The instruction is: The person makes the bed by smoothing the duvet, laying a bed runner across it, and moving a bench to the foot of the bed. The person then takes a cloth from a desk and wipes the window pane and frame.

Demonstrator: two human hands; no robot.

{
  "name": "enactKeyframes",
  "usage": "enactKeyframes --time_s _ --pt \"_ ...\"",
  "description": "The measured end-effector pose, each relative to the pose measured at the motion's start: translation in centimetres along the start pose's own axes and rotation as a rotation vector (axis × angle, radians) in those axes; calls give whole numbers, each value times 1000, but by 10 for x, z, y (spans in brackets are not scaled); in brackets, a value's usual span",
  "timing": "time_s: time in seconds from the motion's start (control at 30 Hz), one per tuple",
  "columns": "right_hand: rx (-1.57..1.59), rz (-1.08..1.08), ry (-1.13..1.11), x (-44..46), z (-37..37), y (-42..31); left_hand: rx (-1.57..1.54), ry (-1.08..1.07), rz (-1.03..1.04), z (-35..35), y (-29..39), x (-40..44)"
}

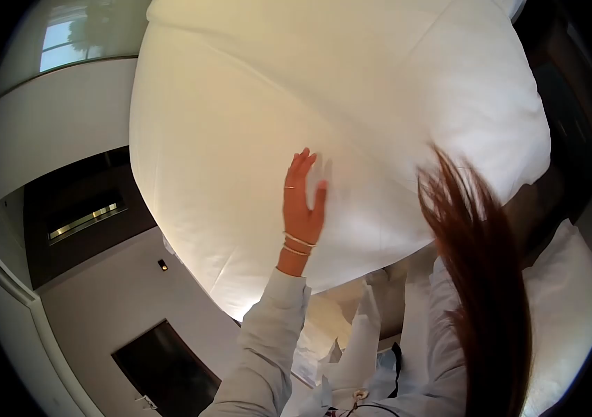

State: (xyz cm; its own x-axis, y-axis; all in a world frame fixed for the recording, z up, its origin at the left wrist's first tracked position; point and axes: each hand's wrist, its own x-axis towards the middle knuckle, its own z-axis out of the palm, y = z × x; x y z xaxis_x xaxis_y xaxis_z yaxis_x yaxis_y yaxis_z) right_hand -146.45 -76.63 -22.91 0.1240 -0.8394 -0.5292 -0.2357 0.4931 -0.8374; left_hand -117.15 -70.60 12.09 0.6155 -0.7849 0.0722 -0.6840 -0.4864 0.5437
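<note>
Softly bulging, creased fabric, left hand over it, grip wide, right hand hidden

Looked like a bedroom, of a home or of a hotel could not be told, was shown by wide white bedding across the middle, by a white pillow at the right, by a pale wall with a dark, door-like panel at the left.

Bed, broad white cover on top, creased diagonally.
</note>
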Motion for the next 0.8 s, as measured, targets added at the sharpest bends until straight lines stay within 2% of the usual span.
enactKeyframes --time_s 0.07,0.1,0.17,0.27,0.3,0.4,0.43,0.47,0.5,0.53,0.57,0.63,0.7,0.77,0.8 --pt "-30 -65 47 4 -14 18 195 -123 74 30 15 -20" --pt "-46 -98 67 6 -17 21 158 -245 85 44 22 -29" --pt "-63 -152 110 4 -20 32 282 -418 129 74 37 -59" --pt "-37 -218 139 8 -13 41 272 -605 238 99 44 -106" --pt "5 -203 131 5 -8 52 178 -675 203 96 48 -116" --pt "226 11 50 -3 26 112 258 -763 224 53 61 -133" --pt "267 6 61 -18 40 103 254 -767 222 37 57 -140" --pt "167 34 58 -37 46 94 280 -762 253 18 52 -147" --pt "64 50 52 -57 42 82 213 -759 179 1 54 -158" --pt "94 13 54 -72 30 71 141 -739 103 -10 61 -170" --pt "202 148 27 -86 29 56 153 -693 135 -29 59 -177" --pt "424 406 -45 -110 25 13 181 -745 226 -68 70 -180" --pt "608 570 1 -140 14 -21 143 -671 280 -117 91 -189" --pt "944 646 -22 -146 1 -26 -38 -610 279 -156 107 -195" --pt "954 575 -21 -149 -1 -35 -180 -586 253 -177 115 -198"
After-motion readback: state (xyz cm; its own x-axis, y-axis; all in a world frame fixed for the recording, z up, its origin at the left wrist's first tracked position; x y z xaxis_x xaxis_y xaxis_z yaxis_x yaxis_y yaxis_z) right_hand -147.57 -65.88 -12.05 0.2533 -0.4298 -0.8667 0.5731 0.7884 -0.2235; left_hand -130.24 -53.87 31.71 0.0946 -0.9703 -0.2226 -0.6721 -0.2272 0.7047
